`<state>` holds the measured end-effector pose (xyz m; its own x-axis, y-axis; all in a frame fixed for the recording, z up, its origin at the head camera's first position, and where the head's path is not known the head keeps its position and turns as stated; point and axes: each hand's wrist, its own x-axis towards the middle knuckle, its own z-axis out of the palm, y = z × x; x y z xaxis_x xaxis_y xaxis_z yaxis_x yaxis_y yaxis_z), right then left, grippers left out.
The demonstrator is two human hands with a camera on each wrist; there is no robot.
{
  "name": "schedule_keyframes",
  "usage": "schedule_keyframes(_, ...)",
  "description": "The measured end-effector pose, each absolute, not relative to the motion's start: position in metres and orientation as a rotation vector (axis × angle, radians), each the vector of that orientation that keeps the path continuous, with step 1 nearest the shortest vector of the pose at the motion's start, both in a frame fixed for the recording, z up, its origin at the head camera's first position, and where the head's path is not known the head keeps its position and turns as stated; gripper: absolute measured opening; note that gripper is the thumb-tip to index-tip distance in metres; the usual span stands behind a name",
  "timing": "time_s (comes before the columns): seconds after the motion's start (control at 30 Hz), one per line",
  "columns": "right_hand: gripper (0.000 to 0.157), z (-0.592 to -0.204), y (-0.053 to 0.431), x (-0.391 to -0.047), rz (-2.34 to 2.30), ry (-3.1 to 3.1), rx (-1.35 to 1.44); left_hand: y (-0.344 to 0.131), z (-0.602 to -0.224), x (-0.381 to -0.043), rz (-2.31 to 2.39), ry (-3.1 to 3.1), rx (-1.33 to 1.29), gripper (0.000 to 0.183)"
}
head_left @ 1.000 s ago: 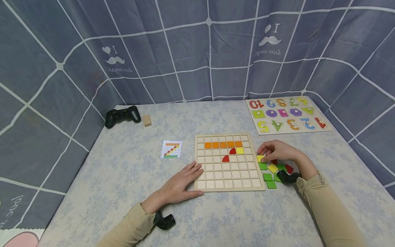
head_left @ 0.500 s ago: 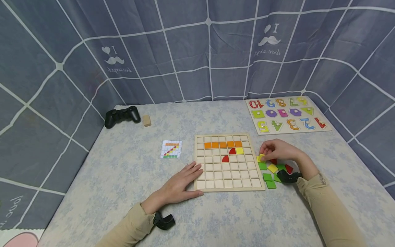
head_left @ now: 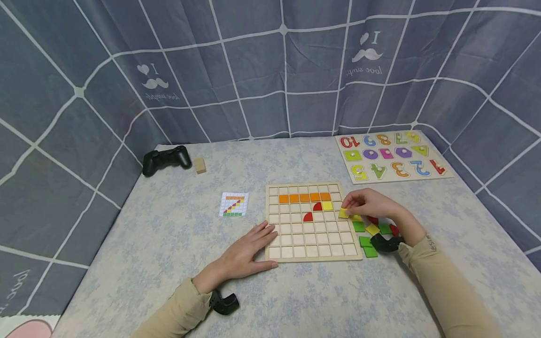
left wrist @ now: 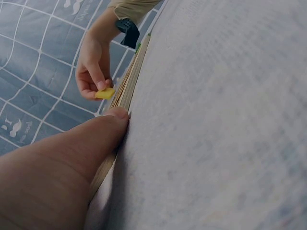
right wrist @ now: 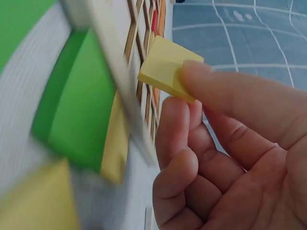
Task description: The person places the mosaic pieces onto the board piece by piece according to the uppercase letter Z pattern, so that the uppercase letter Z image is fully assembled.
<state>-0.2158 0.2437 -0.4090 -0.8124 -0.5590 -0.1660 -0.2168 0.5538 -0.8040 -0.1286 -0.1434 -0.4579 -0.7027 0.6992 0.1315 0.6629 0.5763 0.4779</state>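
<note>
My right hand (head_left: 372,204) pinches a yellow square tile (right wrist: 168,67) between thumb and fingers, above the right edge of the wooden grid board (head_left: 297,239). On the board lie a row of orange tiles (head_left: 305,198), two red quarter-round tiles (head_left: 308,217) and one yellow tile (head_left: 327,205). My left hand (head_left: 245,253) rests at the board's left edge, fingers straight, with the thumb along its front corner. Beside the board on the right lie loose green tiles (head_left: 370,252), yellow tiles (head_left: 372,229) and red tiles (head_left: 394,230), partly hidden by my right hand and wrist.
Left of the board lies a pattern card (head_left: 234,204) with a coloured Z-like figure. A black game controller (head_left: 166,160) and a small wooden block (head_left: 200,165) are at the back left. A number puzzle board (head_left: 395,157) lies at the back right.
My right hand has lifted a yellow tile from the loose pile and moved it left to the board's right edge. My left hand has stayed in place.
</note>
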Motion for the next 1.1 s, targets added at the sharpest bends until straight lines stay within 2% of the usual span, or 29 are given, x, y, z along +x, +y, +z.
schedule_keyframes(0.6, 0.011, -0.408, 0.181, -0.231, -0.995, 2.381, -0.798, -0.143, -0.457, -0.129, 0.793, 2.713, 1.213, 0.074)
schedule_keyframes(0.9, 0.007, -0.406, 0.171, -0.223, -0.867, 2.507, -0.705, -0.143, -0.457, -0.129, 0.786, 2.724, 1.223, 0.074)
schedule_keyframes(1.1, 0.009, -0.403, 0.182, -0.218, -0.913, 2.509, -0.727, -0.144, -0.457, -0.129, 0.783, 2.726, 1.226, 0.074)
